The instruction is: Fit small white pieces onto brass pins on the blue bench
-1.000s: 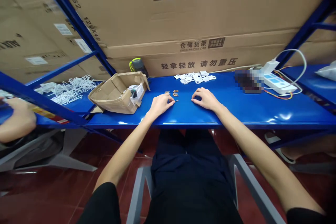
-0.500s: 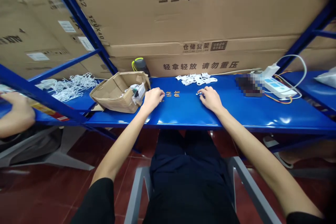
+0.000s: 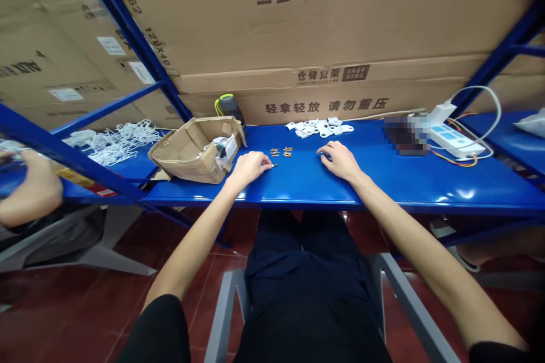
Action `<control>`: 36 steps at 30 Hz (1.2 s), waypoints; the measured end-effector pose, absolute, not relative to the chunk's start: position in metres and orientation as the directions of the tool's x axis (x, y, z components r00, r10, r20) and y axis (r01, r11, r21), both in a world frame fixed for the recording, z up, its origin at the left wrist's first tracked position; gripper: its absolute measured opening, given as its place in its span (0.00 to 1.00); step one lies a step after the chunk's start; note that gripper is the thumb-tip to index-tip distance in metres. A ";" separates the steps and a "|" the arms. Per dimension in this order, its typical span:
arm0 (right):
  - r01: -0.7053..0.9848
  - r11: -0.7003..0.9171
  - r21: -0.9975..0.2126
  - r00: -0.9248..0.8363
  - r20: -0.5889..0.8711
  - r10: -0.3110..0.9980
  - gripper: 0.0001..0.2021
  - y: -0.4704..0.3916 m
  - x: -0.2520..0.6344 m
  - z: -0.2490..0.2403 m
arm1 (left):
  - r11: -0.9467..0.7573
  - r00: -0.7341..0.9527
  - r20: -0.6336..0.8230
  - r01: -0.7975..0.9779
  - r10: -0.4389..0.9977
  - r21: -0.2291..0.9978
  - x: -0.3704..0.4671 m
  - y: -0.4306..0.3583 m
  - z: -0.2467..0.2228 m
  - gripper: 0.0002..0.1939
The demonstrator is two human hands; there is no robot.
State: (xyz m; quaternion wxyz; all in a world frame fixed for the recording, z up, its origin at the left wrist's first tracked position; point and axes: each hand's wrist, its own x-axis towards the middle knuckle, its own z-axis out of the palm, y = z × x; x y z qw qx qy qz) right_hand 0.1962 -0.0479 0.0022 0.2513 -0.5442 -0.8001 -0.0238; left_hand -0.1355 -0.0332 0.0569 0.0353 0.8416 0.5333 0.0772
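My left hand (image 3: 252, 168) is low over the blue shelf, thumb and fingertips pinched on a small thin metal pin (image 3: 275, 165) with a pale end. Just beyond those fingertips lie two little groups of brass-coloured pieces, a left group (image 3: 274, 152) and a right group (image 3: 288, 152). My right hand (image 3: 339, 161) rests on the shelf farther right, its fingers curled down and drawn together. Tiny pale bits show by its fingertips; what lies under them is hidden. Behind the brass pieces is a pile of flat white parts with holes (image 3: 319, 128).
A cardboard box (image 3: 183, 161) holding small items stands left of my left hand, with a dark bottle (image 3: 231, 106) behind it. To the right are a blurred dark object (image 3: 406, 139) and a white power strip (image 3: 455, 140) with cables. Another person's hand (image 3: 32, 190) is at far left.
My left hand has shifted right and slightly towards me, with the pin now showing at its fingertips. My right hand stays in nearly the same place; fewer pale bits show beside its fingers.
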 end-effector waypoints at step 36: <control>0.935 0.310 -0.172 -0.201 0.464 0.863 0.15 -0.043 0.198 -0.004 | -0.300 0.284 0.166 0.951 0.944 0.075 -0.107 -0.019 0.058 0.10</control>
